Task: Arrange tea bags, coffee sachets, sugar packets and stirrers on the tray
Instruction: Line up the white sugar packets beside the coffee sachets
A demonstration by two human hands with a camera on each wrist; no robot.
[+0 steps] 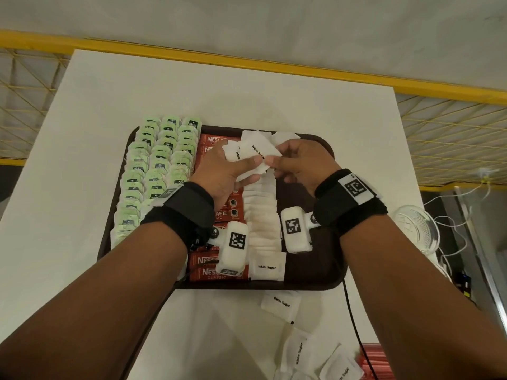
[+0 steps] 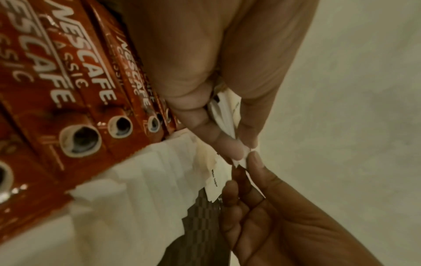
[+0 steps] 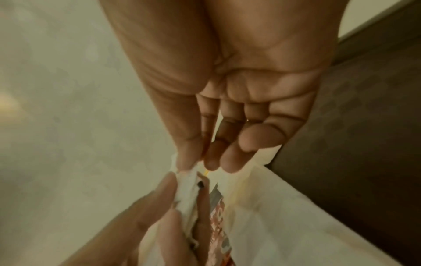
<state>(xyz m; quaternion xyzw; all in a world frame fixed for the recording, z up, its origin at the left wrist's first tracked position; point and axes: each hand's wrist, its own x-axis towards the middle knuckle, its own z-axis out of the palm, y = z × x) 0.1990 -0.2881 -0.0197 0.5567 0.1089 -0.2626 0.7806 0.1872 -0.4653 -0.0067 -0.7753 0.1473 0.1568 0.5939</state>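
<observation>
- Both hands hover over the tray's (image 1: 327,281) far half: left hand (image 1: 222,171) clutches a fan of sugar packets (image 1: 251,153); right hand (image 1: 297,165) pinches one packet's edge.
- Three columns fill the tray: tea bags (image 1: 153,171) leftmost, coffee sachets (image 1: 211,266) middle, sugar row (image 1: 260,215) beside them.
- Loose packets (image 1: 281,304) lie near the tray's front edge.

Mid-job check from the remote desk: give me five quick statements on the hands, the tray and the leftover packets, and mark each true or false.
1. The left hand grips a fanned bunch of white sugar packets. True.
2. The right hand rests idle on the table. False: it pinches the edge of that bunch.
3. Green tea bags fill the left side of the brown tray. True.
4. The red Nescafe sachets lie right of the sugar row. False: they lie left of it, beside the tea bags.
5. Every sugar packet is on the tray. False: loose sugar packets lie on the table nearer the person.
</observation>
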